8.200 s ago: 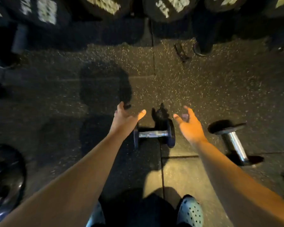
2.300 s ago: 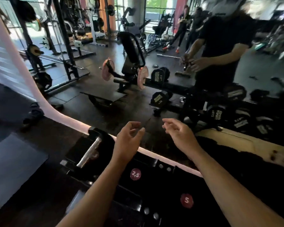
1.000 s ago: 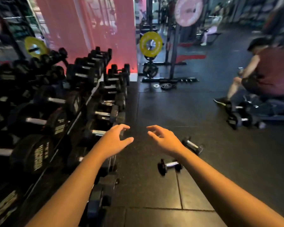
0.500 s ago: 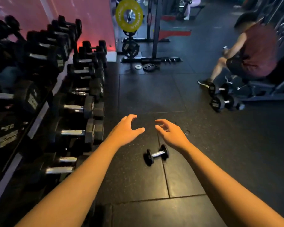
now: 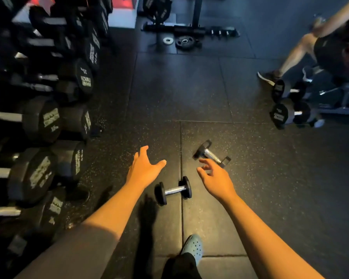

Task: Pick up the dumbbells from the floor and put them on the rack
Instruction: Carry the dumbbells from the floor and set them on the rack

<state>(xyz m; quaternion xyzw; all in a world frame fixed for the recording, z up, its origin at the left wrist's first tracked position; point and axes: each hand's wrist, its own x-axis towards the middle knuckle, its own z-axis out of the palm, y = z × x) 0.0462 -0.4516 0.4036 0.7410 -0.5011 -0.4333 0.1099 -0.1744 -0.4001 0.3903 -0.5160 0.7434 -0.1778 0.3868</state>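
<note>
Below, a small black dumbbell with a chrome handle [image 5: 173,190] is lying on the speckled rubber floor [image 5: 250,168] between the empty, spread-open left hand [image 5: 144,169] and right hand [image 5: 216,179], touching neither.

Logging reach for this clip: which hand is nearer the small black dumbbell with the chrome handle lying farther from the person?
Right. The right hand has its fingertips just short of the farther small black dumbbell; the left hand is well off to its left, across the floor seam.
</note>
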